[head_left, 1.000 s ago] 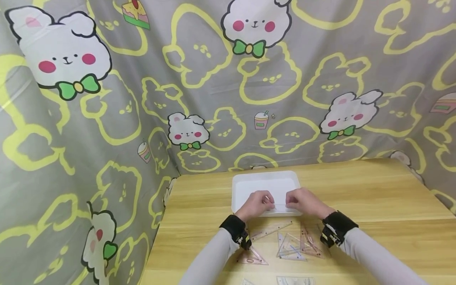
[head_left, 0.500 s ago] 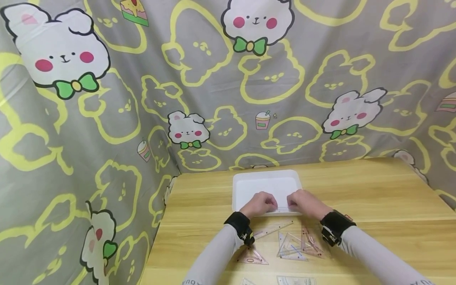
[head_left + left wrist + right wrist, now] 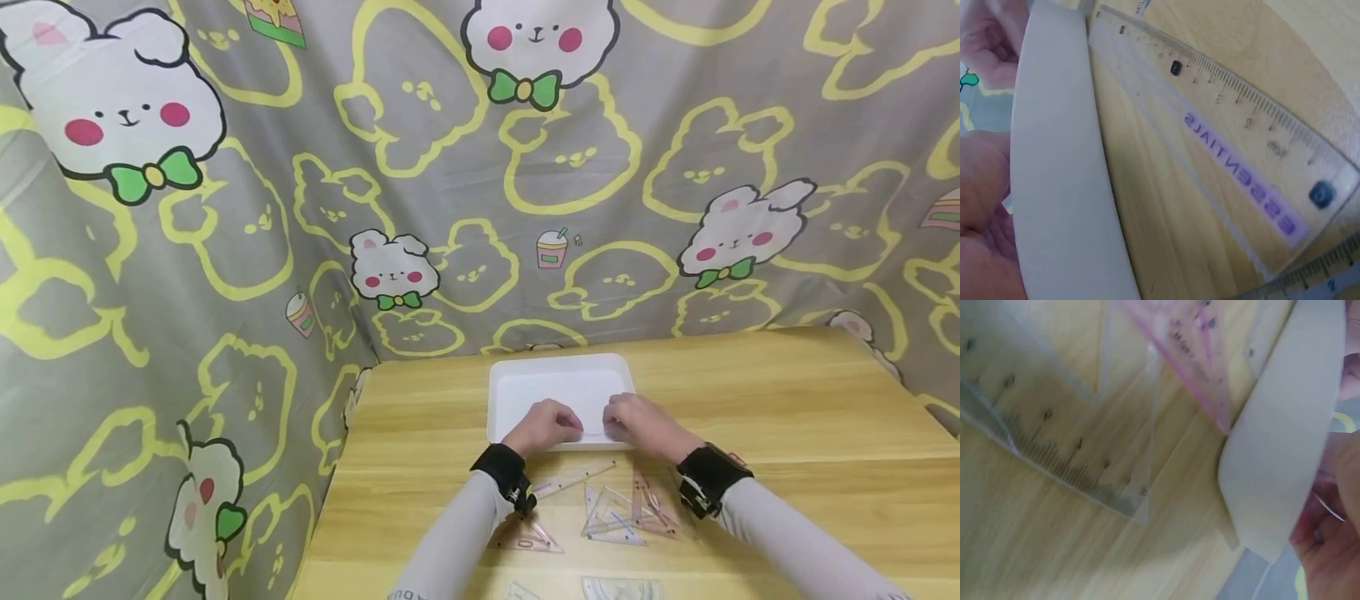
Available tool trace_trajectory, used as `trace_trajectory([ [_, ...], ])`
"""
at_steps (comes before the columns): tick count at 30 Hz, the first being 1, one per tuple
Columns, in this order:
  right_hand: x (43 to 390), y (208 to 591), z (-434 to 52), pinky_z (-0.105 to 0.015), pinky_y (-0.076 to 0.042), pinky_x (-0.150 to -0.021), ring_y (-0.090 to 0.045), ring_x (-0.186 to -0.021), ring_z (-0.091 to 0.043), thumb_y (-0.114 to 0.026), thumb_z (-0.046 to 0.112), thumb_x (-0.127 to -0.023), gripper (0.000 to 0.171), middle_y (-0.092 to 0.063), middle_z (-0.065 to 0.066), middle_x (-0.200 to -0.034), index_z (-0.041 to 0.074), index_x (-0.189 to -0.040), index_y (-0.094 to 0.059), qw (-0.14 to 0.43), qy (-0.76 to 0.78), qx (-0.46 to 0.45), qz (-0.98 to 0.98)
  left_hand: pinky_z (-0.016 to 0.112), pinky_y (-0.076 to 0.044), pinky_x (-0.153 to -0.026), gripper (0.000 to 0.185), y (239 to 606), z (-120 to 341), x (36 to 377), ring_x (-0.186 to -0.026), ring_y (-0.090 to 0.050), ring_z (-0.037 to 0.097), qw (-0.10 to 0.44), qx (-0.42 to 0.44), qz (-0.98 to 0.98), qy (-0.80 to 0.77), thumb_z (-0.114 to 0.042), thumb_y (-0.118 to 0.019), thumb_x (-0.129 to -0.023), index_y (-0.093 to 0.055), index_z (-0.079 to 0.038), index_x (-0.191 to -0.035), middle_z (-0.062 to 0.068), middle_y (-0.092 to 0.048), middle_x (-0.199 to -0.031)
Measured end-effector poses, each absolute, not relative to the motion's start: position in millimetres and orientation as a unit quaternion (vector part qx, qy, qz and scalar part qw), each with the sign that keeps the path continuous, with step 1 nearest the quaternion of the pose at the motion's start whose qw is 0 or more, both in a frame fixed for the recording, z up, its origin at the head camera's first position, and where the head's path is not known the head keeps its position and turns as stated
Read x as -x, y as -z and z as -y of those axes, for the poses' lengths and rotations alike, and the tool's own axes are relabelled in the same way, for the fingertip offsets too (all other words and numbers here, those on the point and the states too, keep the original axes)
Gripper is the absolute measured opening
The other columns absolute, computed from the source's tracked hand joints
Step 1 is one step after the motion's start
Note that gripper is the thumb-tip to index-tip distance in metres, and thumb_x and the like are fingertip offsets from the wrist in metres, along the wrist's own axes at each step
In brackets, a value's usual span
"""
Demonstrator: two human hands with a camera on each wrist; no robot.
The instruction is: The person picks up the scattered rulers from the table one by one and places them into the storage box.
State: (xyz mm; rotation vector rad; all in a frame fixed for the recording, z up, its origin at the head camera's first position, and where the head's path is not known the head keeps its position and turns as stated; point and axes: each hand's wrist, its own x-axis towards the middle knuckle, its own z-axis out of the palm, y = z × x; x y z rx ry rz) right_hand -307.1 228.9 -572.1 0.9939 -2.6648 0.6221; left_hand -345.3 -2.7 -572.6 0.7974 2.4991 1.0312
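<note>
Both hands are over the near side of a shallow white tray [image 3: 558,385]. A thin, clear, ruler-like strip [image 3: 595,435] spans the gap between them, low in the tray. My left hand [image 3: 546,425] pinches its left end, and my right hand [image 3: 647,422] pinches the other end with curled fingers. The fingertips are partly hidden. In the left wrist view, the tray's outer wall [image 3: 1060,150] covers part of the left hand. A similar wall [image 3: 1288,437] stands before the right hand in the right wrist view.
On the wooden table, before the tray, lie a clear ruler [image 3: 1229,140] with purple lettering, a clear set square [image 3: 1066,444], and pink set squares [image 3: 1191,362], [image 3: 528,540]. A clear drawing piece [image 3: 622,588] lies nearest the front edge. A patterned curtain [image 3: 450,183] hangs behind.
The hands have shifted slightly right and lower into the tray with the clear strip between them. The tray and the pieces on the table have stayed in place.
</note>
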Motion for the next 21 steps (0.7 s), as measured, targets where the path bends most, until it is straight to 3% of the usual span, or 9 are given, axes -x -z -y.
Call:
trace_trajectory([
  [8,281.3,552.5,-214.4,-0.031,-0.057,-0.07,-0.065,-0.077,-0.009,-0.08,0.008,-0.09,0.007,-0.069,0.007,-0.086,0.013,-0.091,-0.076,0.136,-0.235,-0.335,0.902,0.019,-0.049,-0.077,0.009,552.0,18.3,335.4,-0.083,-0.059,0.002,0.083,-0.303,-0.883,-0.35,-0.021,-0.072,-0.101,-0.076,-0.013,-0.102,-0.005,-0.07,-0.091],
  [13,255.9,546.3,-202.0,-0.028,-0.058,-0.068,-0.065,-0.074,-0.005,-0.081,0.004,-0.087,0.01,-0.07,0.007,-0.083,0.012,-0.09,-0.075,0.154,-0.252,-0.345,0.891,0.018,-0.05,-0.074,0.012,536.8,31.2,312.9,-0.08,-0.059,0.001,0.076,-0.312,-0.871,-0.371,-0.025,-0.071,-0.101,-0.074,-0.014,-0.098,-0.007,-0.069,-0.089],
  [21,227.2,553.5,-177.7,-0.036,-0.061,-0.075,-0.071,-0.084,-0.016,-0.079,0.01,-0.09,0.015,-0.075,-0.003,-0.097,0.007,-0.104,-0.075,0.104,-0.232,-0.358,0.898,0.021,-0.052,-0.079,0.018,543.2,49.4,265.9,-0.086,-0.061,0.005,0.058,-0.301,-0.909,-0.284,-0.024,-0.078,-0.095,-0.075,-0.01,-0.107,-0.001,-0.07,-0.096],
])
